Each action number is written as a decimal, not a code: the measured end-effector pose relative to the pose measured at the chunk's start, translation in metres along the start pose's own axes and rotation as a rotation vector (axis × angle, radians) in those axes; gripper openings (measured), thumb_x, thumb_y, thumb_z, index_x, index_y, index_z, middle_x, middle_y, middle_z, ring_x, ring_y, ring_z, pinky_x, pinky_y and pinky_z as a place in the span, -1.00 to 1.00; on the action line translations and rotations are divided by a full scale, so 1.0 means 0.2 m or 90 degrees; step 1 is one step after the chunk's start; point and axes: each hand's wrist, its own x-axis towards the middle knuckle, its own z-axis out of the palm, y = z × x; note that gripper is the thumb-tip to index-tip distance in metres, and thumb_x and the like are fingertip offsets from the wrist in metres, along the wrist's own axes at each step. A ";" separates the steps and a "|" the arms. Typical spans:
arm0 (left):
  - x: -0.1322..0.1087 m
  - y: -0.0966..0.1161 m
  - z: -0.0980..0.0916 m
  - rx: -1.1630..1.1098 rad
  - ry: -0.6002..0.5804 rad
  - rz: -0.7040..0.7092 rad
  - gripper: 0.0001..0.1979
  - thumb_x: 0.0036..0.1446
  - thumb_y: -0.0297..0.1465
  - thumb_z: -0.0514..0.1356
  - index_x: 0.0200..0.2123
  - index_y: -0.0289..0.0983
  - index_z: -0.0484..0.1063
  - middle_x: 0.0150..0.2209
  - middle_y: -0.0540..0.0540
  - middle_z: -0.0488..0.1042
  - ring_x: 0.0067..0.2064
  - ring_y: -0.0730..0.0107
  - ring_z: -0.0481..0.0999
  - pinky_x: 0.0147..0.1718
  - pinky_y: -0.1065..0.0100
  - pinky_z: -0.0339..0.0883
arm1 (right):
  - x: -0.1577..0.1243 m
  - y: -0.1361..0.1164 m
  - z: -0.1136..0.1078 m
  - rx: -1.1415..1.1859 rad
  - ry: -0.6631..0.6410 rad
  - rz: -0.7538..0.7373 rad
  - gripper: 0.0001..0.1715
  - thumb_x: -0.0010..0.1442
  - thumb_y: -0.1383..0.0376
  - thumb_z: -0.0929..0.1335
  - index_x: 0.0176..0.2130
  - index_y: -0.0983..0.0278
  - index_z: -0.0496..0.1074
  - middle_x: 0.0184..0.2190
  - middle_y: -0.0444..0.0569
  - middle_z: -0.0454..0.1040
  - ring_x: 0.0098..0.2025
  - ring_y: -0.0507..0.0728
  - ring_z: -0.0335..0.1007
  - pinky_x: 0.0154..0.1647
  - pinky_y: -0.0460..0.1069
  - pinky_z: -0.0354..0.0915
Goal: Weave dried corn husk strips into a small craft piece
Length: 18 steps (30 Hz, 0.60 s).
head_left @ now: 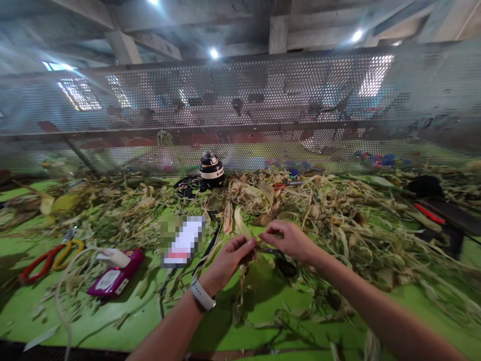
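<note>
My left hand (233,256), with a white band on its wrist, is closed in a pinch on a dried leaf strip (242,273). The strip hangs below its fingers towards the green tabletop (270,288). Just to the right, my right hand (288,239) is also pinched, its fingertips close to those of the left. What it grips is too small to make out. Black-handled scissors (286,266) lie beneath my right hand, partly covered by it. Beyond the hands, a pale husk-like leaf (239,220) stands out from the pile.
Dried leaves (349,225) heap across the table. To the left lie red-and-yellow-handled scissors (52,260), a magenta power block (116,276) with a white plug (113,257), and a blurred-out phone (184,241). A black-and-white bottle (211,170) stands before a perforated metal screen (240,110).
</note>
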 end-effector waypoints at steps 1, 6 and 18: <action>0.00 0.00 0.00 0.018 -0.008 0.001 -0.70 -0.15 -0.21 0.34 -0.50 -0.34 0.43 -0.61 0.06 0.35 -0.58 0.64 0.24 -0.58 0.53 0.05 | 0.00 0.00 0.00 -0.015 0.001 -0.022 -0.48 0.15 -0.05 0.25 -0.53 0.31 0.37 -0.57 -0.14 0.31 -0.47 0.01 0.21 -0.45 -0.11 0.13; 0.00 -0.02 -0.02 0.092 -0.084 -0.014 -0.69 -0.17 -0.22 0.35 -0.55 -0.35 0.41 -0.66 0.06 0.36 -0.60 0.62 0.27 -0.57 0.52 0.11 | 0.02 0.02 0.01 -0.094 0.002 -0.087 -0.51 0.18 -0.01 0.25 -0.54 0.29 0.37 -0.56 -0.11 0.32 -0.48 0.02 0.23 -0.44 -0.10 0.12; 0.02 0.00 0.02 -0.223 0.111 0.107 -0.76 -0.13 -0.33 0.34 -0.33 -0.26 0.46 -0.26 -0.09 0.58 -0.12 0.34 0.50 -0.14 0.40 0.27 | -0.05 -0.06 0.04 -0.084 0.174 -0.077 -0.73 0.20 0.18 0.26 -0.44 0.27 0.40 -0.48 -0.03 0.40 -0.39 0.11 0.31 -0.33 -0.01 0.24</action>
